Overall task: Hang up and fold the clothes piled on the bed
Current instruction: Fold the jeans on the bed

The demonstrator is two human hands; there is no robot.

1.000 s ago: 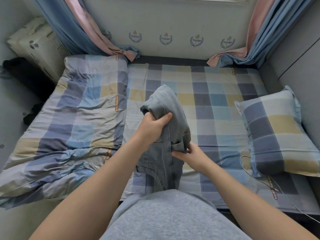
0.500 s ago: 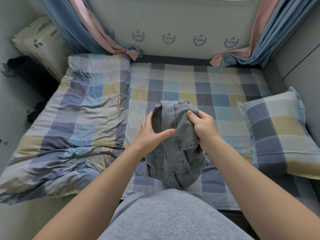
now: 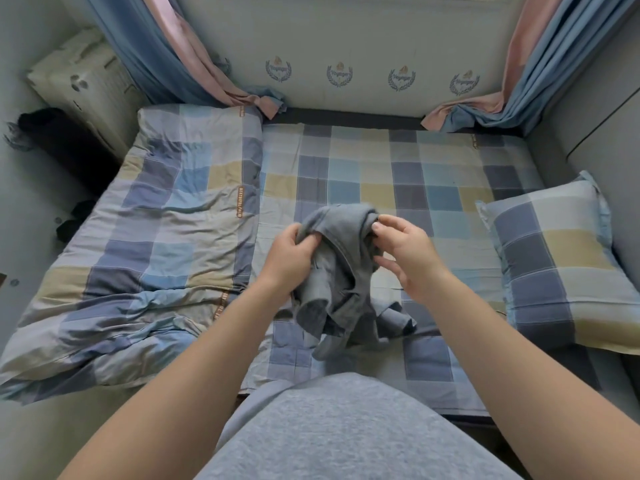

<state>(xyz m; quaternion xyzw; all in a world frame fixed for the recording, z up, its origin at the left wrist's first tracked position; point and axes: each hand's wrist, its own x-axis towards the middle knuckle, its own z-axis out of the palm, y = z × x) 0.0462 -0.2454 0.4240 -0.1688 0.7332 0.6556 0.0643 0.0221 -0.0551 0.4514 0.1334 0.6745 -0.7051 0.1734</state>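
Over the near middle of the checked bed sheet (image 3: 398, 174), head view: one grey garment (image 3: 339, 271), bunched, is held up at its top, its lower folds trailing on the sheet. Left hand (image 3: 289, 258): a fold at the upper left is gripped by curled fingers. Right hand (image 3: 405, 254): the upper right edge is pinched between thumb and forefinger, the other fingers spread loose. Risks judged: the light pinch may be lost and the edge dropped; creases may be pressed in if the twisted cloth is folded unsorted.
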